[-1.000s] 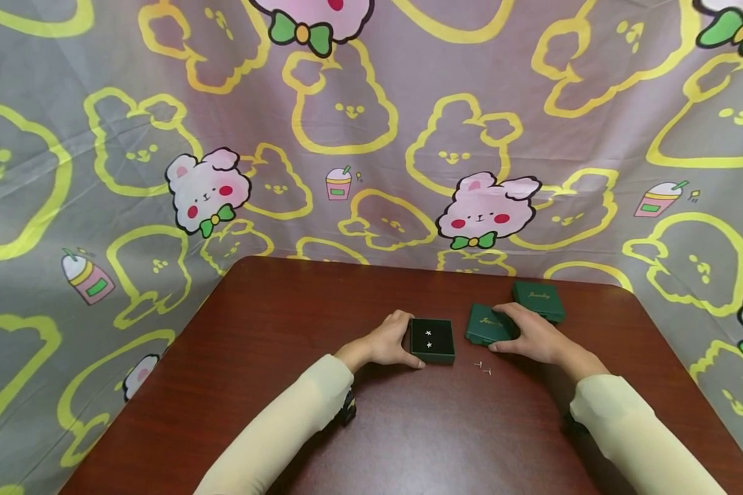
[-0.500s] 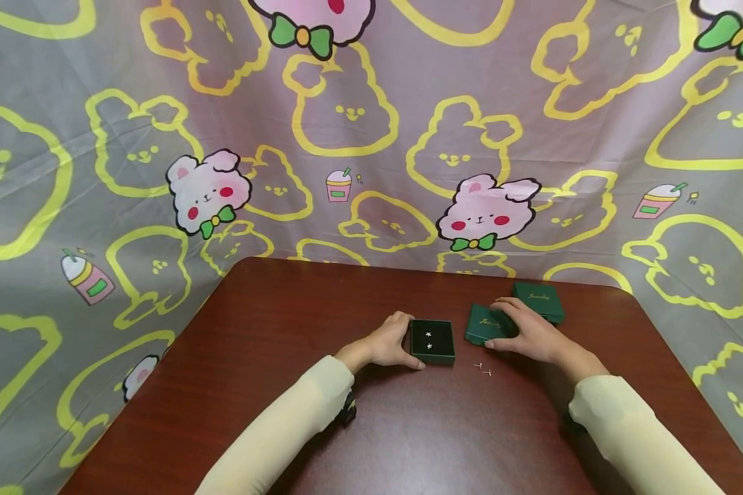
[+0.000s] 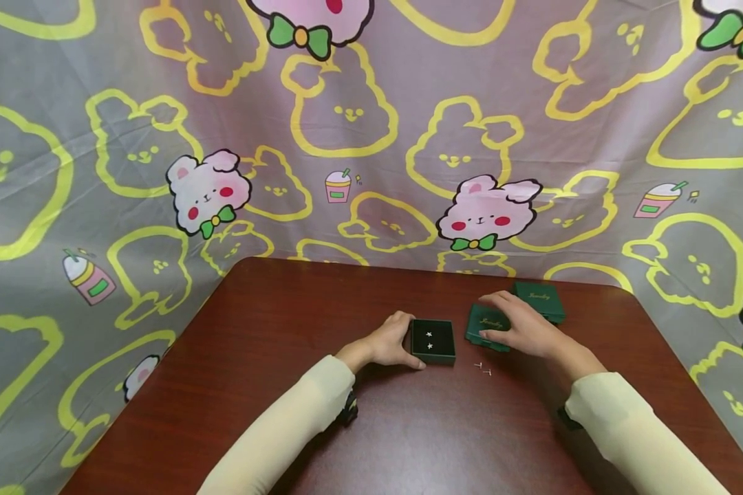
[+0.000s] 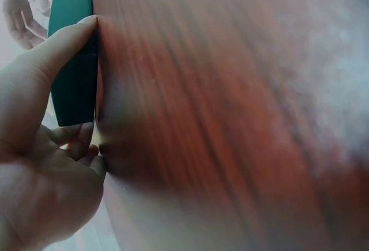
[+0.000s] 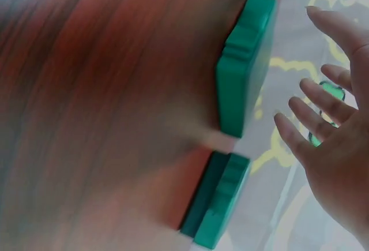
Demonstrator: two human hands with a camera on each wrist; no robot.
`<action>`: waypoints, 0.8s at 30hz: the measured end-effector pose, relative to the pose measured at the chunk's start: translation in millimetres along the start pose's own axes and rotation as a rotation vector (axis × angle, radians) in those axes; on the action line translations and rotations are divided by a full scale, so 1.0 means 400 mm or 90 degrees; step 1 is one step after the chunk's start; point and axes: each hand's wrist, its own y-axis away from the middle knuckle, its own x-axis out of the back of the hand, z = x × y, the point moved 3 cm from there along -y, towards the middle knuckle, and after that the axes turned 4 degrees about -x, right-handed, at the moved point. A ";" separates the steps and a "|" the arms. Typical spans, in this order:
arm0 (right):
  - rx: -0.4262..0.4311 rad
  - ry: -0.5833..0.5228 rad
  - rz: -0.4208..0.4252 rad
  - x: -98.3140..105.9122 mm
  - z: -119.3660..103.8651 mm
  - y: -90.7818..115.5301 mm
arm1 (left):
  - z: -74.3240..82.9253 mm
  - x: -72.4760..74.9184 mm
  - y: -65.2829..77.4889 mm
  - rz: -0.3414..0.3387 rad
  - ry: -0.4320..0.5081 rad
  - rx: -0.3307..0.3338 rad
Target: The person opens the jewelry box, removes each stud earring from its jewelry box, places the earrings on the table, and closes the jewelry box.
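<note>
My left hand [image 3: 385,342] grips a small green jewelry box [image 3: 438,359] from its left side, thumb along the front wall and fingers at the back. Two silver star earrings [image 3: 429,334] sit in its black insert [image 3: 444,335]. Right of the box lies its green lid [image 3: 478,322], top up, with gold lettering. My right hand [image 3: 528,328] hovers over that lid, partly hiding it in the head view. In the right wrist view its spread fingers [image 5: 323,92] are apart from the lid [image 5: 233,86] and hold nothing.
A second green jewelry box [image 3: 540,297], closed, stands behind the lid at the back right. Two tiny silver pin-like pieces [image 3: 486,372] lie on the brown table [image 3: 285,309] before the lid. A patterned curtain [image 3: 359,82] hangs around the table.
My right hand has let go of the lid's sides and risen slightly up and left above it. The left hand and its box have stayed in place.
</note>
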 end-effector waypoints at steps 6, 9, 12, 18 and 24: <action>0.028 -0.014 -0.015 -0.010 -0.042 -0.013 | 0.007 -0.002 -0.001 -0.004 0.006 -0.008; 0.030 -0.025 -0.021 -0.015 -0.050 -0.019 | 0.011 -0.004 -0.001 -0.011 0.014 -0.010; 0.040 -0.035 -0.026 -0.022 -0.051 -0.026 | 0.015 -0.008 -0.003 -0.013 0.019 -0.010; 0.073 -0.043 -0.044 -0.044 -0.058 -0.042 | 0.024 -0.013 -0.008 -0.006 0.019 -0.019; 0.109 -0.024 -0.051 -0.068 -0.082 -0.063 | 0.025 -0.011 -0.012 -0.003 0.021 -0.021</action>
